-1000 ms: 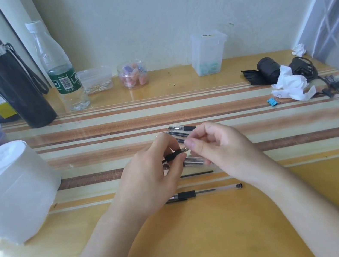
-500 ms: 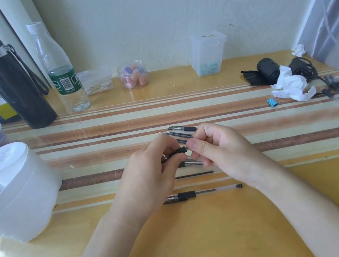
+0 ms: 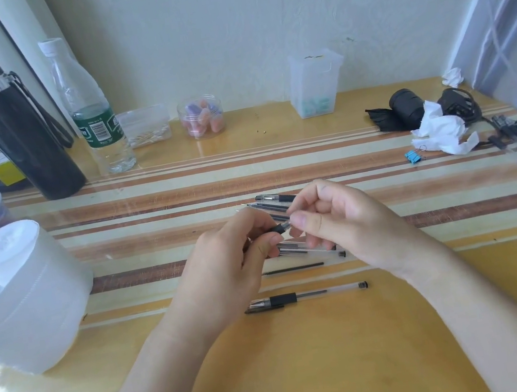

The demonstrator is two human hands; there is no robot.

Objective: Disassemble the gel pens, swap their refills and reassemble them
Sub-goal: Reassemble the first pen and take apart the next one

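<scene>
Left hand [image 3: 228,266] and right hand [image 3: 340,219] pinch pen [image 3: 280,228] over desk [image 3: 316,375] centre

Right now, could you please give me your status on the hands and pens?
Left hand and right hand both pinch one pen. Loose refill lies on table. Nothing blocks the hands.

Near strip of worktop [image 3: 316,375] between my forearms: open for passage. Just ahead an assembled pen [image 3: 315,293] and then a loose refill [image 3: 292,269] lie crosswise. My left grip [image 3: 227,263] and right grip [image 3: 340,219] meet above clear barrels [image 3: 297,250], both pinching one pen part [image 3: 280,227]. More pens [image 3: 273,200] lie just behind. Left lane: blocked by a white cylinder [image 3: 26,299], with a flask [image 3: 15,135] and bottle [image 3: 95,121] standing farther back. The striped band beyond the pens runs open rightward as far as the binder clip [image 3: 413,156] and tissue [image 3: 442,132].
</scene>
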